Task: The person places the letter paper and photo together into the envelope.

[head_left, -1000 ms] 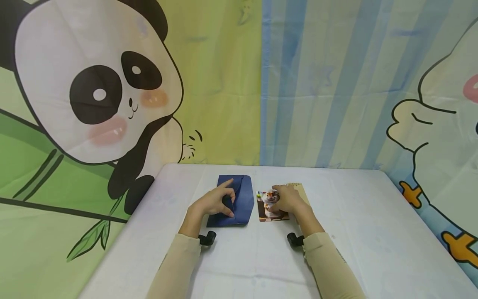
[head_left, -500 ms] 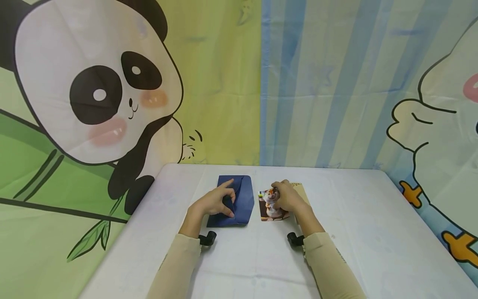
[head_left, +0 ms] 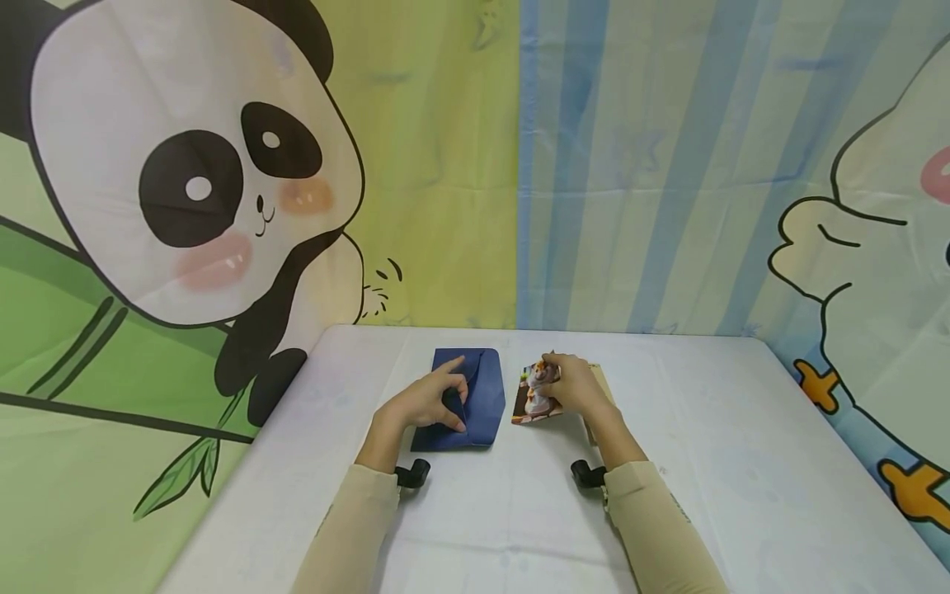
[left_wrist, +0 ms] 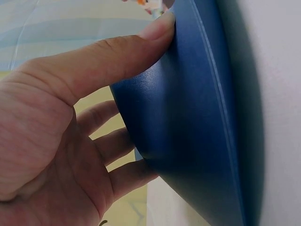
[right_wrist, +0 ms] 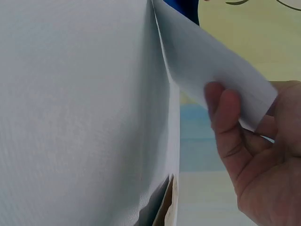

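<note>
On the left of the table lies a navy blue envelope (head_left: 490, 404), with my left hand (head_left: 426, 400) at its left part. The left wrist view shows my thumb on the face of the raised blue paper and the other fingers behind its edge, so the hand holds it. My right hand (head_left: 582, 386) pinches a picture card (head_left: 536, 398) printed with a small furry animal. The card stands tilted up from the white table, its plain white back (right_wrist: 202, 59) facing the right wrist camera. Part of the card's front is hidden by the fingers.
A tan, patterned flat paper piece (head_left: 603, 378) lies under and behind my right hand, mostly covered. The white table (head_left: 512, 528) ends at a printed cloth backdrop (head_left: 438, 206) with a panda. Black wrist cameras sit by both cuffs.
My right hand has pinched the picture card and tilted it up from the table, shifting its near edge up and away. The left hand and the blue envelope have not moved.
</note>
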The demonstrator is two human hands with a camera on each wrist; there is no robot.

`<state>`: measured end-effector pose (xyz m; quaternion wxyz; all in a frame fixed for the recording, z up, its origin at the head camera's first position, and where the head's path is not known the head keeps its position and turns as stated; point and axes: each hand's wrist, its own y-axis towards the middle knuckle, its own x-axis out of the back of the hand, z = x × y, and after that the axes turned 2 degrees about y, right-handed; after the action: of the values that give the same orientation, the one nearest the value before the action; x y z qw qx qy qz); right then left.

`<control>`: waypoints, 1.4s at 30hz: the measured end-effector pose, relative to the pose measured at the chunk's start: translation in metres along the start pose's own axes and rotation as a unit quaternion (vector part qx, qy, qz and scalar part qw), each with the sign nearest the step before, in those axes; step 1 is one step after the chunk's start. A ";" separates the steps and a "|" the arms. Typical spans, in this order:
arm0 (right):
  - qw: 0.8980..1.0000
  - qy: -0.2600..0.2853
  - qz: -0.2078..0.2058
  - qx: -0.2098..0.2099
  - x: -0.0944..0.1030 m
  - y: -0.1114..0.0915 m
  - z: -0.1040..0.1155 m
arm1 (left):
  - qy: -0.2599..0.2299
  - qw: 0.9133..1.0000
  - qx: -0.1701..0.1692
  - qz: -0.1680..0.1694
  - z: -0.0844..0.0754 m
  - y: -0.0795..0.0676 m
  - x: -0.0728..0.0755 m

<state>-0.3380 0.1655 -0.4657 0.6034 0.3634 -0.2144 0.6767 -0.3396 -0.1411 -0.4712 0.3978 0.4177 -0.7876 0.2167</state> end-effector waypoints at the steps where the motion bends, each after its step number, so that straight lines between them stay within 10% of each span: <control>1: 1.000 0.009 -0.007 -0.001 0.000 0.000 0.001 | 0.000 1.000 0.001 0.000 0.000 0.000 0.000; 15: 0.995 0.076 -0.058 0.000 -0.003 0.003 0.008 | 0.006 1.000 0.002 0.001 -0.004 -0.001 0.003; 42: 0.995 0.090 0.007 0.047 -0.020 -0.001 0.029 | 0.007 1.000 0.011 0.005 -0.003 0.000 0.000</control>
<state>-0.3301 0.1317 -0.4625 0.5977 0.3270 -0.1301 0.7204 -0.3385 -0.1393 -0.4691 0.3977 0.4170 -0.7843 0.2301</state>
